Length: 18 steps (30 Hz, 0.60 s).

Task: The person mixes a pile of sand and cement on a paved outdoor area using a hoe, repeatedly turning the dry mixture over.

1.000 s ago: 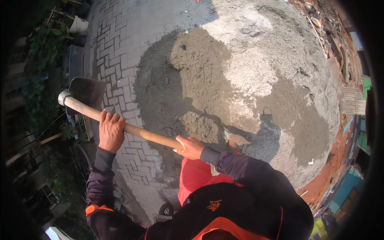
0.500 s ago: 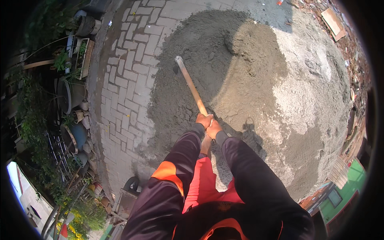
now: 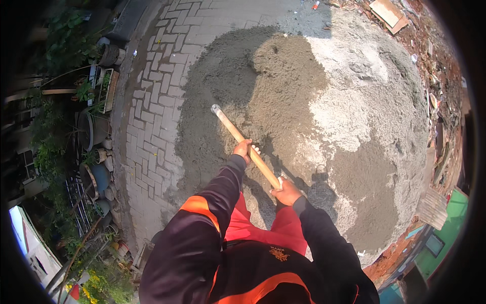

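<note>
A hoe (image 3: 263, 167) slants across the middle, its wooden handle running from far left to near right. My left hand (image 3: 243, 151) is wrapped round the middle of the handle. Farther down, my right hand (image 3: 287, 192) grips the handle near its lower end. The grey-smeared far end of the hoe is over a heap of wet grey mortar (image 3: 207, 83); its blade cannot be made out. Pale, drier sandy material (image 3: 334, 114) adjoins the wet mortar on the right.
Paving bricks (image 3: 152, 121) lie left of the heap. Beyond them a kerb (image 3: 121, 137) borders planters (image 3: 110, 91), buckets and plants. Boards (image 3: 389, 15) and rubble line the far right. A corrugated sheet (image 3: 433, 209) lies by a green wall (image 3: 452, 223).
My hands have moved apart along the handle: the left sits farther up it, the right nearer my body. The hoe's far end has come closer and slightly left. The view has shifted.
</note>
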{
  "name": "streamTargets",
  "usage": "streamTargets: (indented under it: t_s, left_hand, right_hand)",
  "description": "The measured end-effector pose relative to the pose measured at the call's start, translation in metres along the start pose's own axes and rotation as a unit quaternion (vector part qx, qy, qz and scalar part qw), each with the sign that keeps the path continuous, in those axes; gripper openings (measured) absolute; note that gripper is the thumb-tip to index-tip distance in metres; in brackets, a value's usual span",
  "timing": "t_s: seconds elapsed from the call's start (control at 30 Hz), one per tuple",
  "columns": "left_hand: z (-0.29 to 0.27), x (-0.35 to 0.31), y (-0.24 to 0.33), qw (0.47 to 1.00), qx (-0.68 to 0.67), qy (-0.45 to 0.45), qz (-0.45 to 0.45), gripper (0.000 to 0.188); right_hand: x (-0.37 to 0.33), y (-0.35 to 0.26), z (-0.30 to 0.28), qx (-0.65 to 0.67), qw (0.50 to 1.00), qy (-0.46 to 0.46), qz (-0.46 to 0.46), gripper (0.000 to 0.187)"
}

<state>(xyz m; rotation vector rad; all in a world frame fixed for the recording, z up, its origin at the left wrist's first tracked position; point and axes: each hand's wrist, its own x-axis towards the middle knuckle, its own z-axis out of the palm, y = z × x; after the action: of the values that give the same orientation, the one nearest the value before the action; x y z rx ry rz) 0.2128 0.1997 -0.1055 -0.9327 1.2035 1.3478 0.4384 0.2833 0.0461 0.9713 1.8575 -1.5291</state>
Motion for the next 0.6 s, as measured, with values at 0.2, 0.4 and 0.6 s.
streamTargets:
  t_s: [0.2,0.4,0.6]
  left_hand:
    - [0.078,-0.114,-0.281,0.974,0.012,-0.087,-0.209,0.019]
    - [0.100,-0.252,-0.437,0.851,0.009,-0.265,-0.454,0.030]
    - [0.127,-0.196,-0.237,0.967,0.161,-0.150,-0.130,0.017]
  right_hand:
    - [-0.376,0.155,-0.042,0.010,0.974,0.067,0.215,0.036]
    - [-0.540,0.220,-0.005,-0.110,0.891,0.164,0.409,0.036]
    - [-0.368,0.225,0.071,0.083,0.931,0.263,0.241,0.019]
